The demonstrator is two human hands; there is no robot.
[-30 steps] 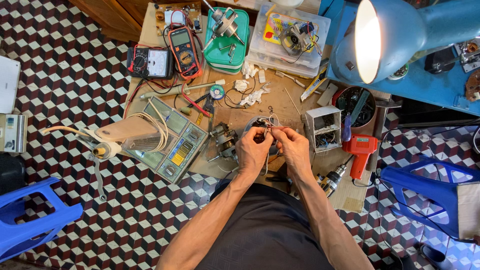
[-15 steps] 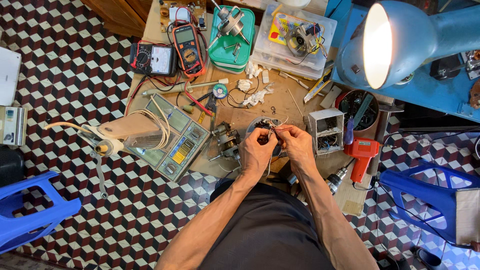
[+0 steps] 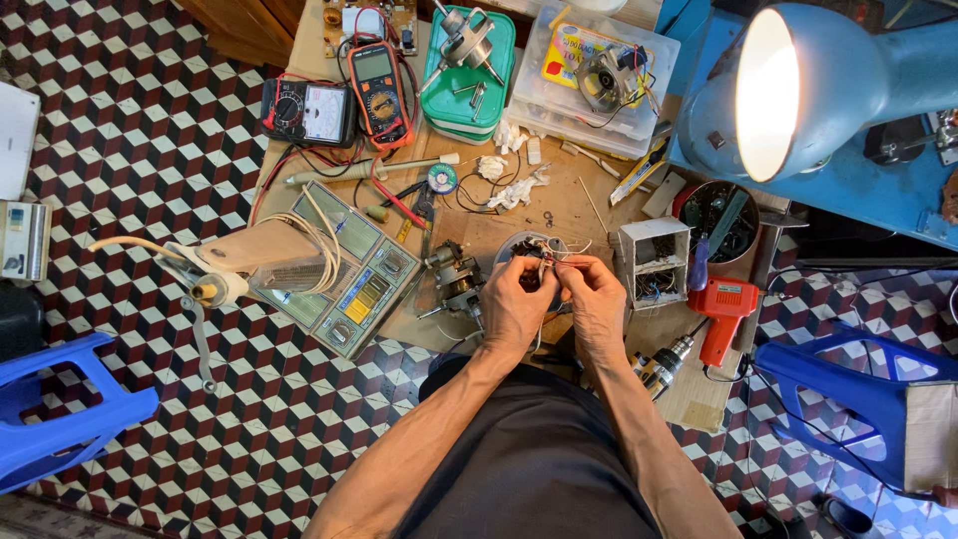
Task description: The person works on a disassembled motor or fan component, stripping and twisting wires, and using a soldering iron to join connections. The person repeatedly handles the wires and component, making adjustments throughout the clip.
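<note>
Fingers of the left hand (image 3: 514, 299) and right hand (image 3: 596, 296) pinch thin wires (image 3: 555, 252) on a round motor part (image 3: 527, 250) on the wooden board (image 3: 589, 205). This looks like wire-joining work; next needs steady, tiny pulls beside the small grey box (image 3: 654, 262).

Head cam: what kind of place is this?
Probably a small electrical repair bench. Two multimeters, an orange drill and a lit blue lamp ring the board, and both hands work wires on a small motor.
</note>
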